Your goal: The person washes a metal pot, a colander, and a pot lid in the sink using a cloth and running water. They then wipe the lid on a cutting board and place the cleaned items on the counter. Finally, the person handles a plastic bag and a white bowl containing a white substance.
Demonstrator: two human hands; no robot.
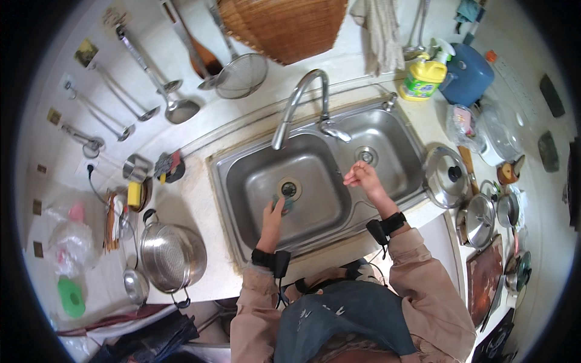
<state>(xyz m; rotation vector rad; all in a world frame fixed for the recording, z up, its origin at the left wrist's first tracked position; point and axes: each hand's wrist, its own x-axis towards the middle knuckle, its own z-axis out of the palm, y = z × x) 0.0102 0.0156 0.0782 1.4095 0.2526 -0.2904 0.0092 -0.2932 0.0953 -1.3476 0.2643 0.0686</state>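
Observation:
Over the large left basin of a stainless-steel double sink (313, 222), my left hand (271, 222) grips a small green scouring pad or cloth (288, 205). The pad is just below the drain (289, 188) in the picture, partly hidden by my fingers. My right hand (363, 177) hovers above the divider between the basins, fingers drawn together, with nothing visible in them. A chrome gooseneck faucet (290, 113) arches over the left basin beyond both hands. No stream of water shows from its spout. The smaller right basin (386, 159) has its own drain strainer (365, 155).
A steel steamer pot (170, 256) stands left of the sink. Ladles (181, 111) and a mesh skimmer (240, 77) hang on the wall. To the right are a yellow detergent bottle (422, 79), a blue jug (467, 75), a pot lid (447, 177) and a cutting board (484, 277).

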